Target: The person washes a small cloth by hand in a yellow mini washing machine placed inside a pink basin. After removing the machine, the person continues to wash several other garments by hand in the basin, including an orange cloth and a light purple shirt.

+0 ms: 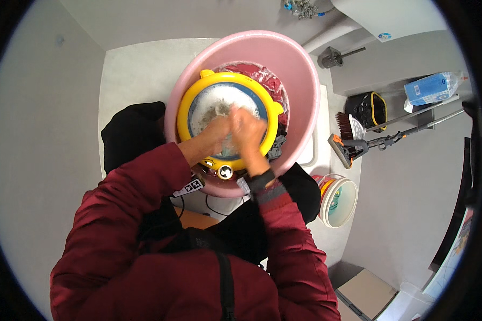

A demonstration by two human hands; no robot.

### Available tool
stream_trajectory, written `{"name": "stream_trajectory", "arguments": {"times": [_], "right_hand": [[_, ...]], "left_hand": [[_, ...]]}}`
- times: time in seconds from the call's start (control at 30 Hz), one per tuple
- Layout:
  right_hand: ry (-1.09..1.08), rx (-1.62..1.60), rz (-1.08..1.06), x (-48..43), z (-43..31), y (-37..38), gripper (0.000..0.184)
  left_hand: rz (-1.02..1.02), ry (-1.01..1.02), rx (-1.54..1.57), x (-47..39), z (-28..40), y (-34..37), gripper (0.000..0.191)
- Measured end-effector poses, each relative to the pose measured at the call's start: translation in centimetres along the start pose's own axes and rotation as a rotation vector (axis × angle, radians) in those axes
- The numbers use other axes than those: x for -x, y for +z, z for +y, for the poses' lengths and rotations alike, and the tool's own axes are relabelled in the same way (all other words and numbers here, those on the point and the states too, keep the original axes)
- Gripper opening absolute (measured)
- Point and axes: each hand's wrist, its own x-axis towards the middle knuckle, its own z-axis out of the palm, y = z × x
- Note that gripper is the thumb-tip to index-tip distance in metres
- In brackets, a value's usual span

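Note:
A yellow-rimmed plastic basin point(183, 120) with a blue inside and ear-shaped knobs holds foamy water. It rests in a large pink plastic tub point(301, 84), over wet red fabric point(265, 78) and a grey cloth point(277, 147). My left hand point(217, 134) and my right hand point(247, 130) are pressed together above the foam, blurred. Some pale greenish cloth point(227, 146) shows just below and between them. Whether either hand grips it is hidden by the blur and the overlap of the fingers.
To the right of the tub stand a white bucket point(341, 202) with something green inside, a mop head point(341, 150), a broom point(350, 125) and a black bin point(365, 108). A toilet brush holder point(330, 58) is near the wall. My knees flank the tub's near side.

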Motion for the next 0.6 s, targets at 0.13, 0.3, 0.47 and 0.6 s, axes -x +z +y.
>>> {"name": "stream_trajectory", "arguments": {"times": [0.13,0.3,0.47,0.6], "right_hand": [[-0.016,-0.020,0.156,-0.4,-0.1,0.7,0.027],[-0.012,-0.017,0.126,-0.5,-0.2,0.9,0.029],[-0.024,-0.010,0.161,-0.2,-0.5,0.9,0.028],[-0.059,-0.088,0.141,-0.2,0.1,1.2,0.028]], "left_hand": [[-0.058,-0.037,0.115,-1.7,-0.6,-1.5,0.021],[-0.357,0.511,-0.350,-2.7,-1.0,-2.5,0.017],[-0.109,-0.150,0.178,-1.8,-0.5,-1.2,0.017],[0.021,-0.172,0.109,-0.5,0.4,0.1,0.017]]}}
